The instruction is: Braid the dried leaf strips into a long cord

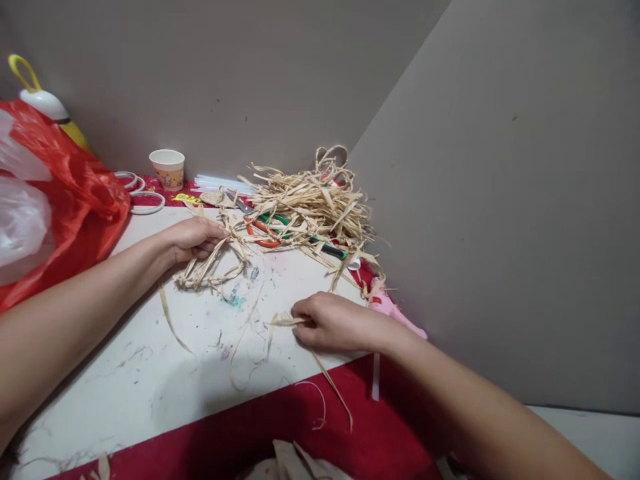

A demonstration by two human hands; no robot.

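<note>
My left hand point(193, 239) rests on the white board point(150, 360), fingers closed on a twisted bundle of dried straw strips point(210, 273). My right hand point(333, 323) lies lower and to the right, pinching the end of a thin straw strip point(283, 322) against the board. Behind both hands is a loose heap of straw point(313, 200) in the corner. Scissors with orange and green handles point(265, 230) lie partly under the heap.
A red plastic bag point(65, 193) bulges at the left. A paper cup point(167, 169), white rings point(145, 200) and clear sticks point(220, 183) sit by the grey wall. A red cloth point(280, 427) covers the near edge. A pink object point(395, 312) lies right.
</note>
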